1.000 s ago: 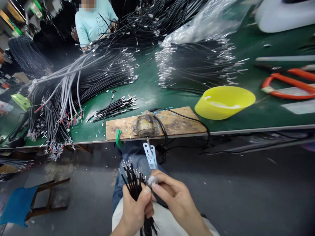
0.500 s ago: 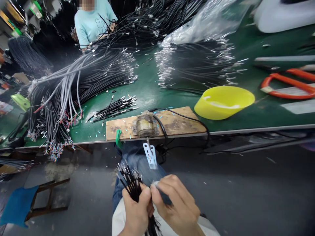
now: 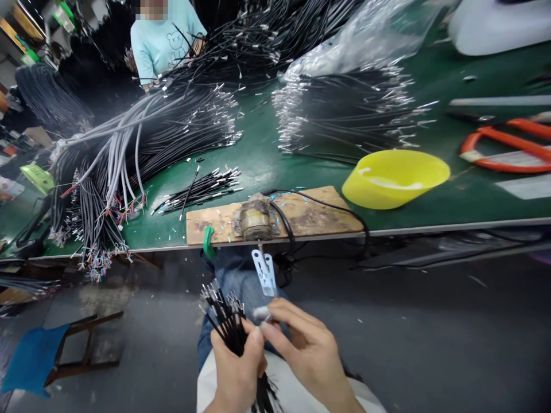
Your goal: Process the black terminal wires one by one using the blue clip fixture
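Observation:
My left hand (image 3: 236,370) is closed around a bundle of short black cables (image 3: 226,314) whose stripped metal tips fan upward. My right hand (image 3: 301,350) sits beside it, thumb and forefinger pinched on one cable tip near the top of the bundle. Both hands hover over my lap, just below a white two-pronged metal blade (image 3: 264,272) that hangs from a small motor-like device (image 3: 255,219) mounted on a wooden board (image 3: 310,215) at the table's front edge.
On the green table (image 3: 473,201) lie a small pile of finished short cables (image 3: 202,189), big heaps of black and grey cables (image 3: 129,149), a yellow bowl (image 3: 394,178), and orange-handled shears (image 3: 508,146). A person in a light blue shirt (image 3: 166,37) sits opposite. A stool (image 3: 51,353) stands left.
My right hand first dipped lower against the bundle, then rose with its fingertips pinching a cable tip. The bundle has shifted slightly left.

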A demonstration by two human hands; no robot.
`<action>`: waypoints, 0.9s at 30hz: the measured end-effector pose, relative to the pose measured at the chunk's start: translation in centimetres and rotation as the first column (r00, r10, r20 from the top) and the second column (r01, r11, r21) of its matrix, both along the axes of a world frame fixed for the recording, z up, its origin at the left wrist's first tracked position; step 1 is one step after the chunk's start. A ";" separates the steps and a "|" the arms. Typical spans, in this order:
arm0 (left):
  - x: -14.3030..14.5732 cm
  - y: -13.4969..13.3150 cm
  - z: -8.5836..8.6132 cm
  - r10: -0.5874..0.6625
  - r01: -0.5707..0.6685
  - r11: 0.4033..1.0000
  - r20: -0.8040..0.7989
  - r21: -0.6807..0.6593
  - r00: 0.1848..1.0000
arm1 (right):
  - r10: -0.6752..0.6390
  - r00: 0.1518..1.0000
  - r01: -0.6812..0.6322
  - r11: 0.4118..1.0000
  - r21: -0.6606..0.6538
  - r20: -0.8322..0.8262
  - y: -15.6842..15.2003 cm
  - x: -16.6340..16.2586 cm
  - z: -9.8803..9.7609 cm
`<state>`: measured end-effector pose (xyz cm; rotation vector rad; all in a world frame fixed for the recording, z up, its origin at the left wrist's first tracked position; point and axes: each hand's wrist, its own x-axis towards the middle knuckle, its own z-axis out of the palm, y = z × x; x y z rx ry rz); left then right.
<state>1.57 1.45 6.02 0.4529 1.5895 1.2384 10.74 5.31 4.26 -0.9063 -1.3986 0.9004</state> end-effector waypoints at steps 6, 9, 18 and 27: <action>0.4 0.0 -0.1 0.065 -0.065 0.998 -0.002 0.007 0.998 | -0.231 0.953 0.167 0.940 0.296 0.198 -0.3 -0.3 0.3; -0.1 0.7 0.0 0.059 -0.059 0.998 0.001 0.025 0.998 | -0.216 0.951 0.121 0.920 0.374 0.223 -0.5 -0.2 0.2; -1.1 0.7 -0.1 -0.003 0.003 0.997 0.007 0.074 1.000 | -0.031 0.999 0.031 0.999 -0.016 0.022 0.1 0.3 0.2; -1.4 1.3 -1.1 -0.132 0.121 0.990 0.184 0.071 0.974 | 0.208 0.886 -0.378 0.842 -0.386 -0.414 0.5 -0.1 0.1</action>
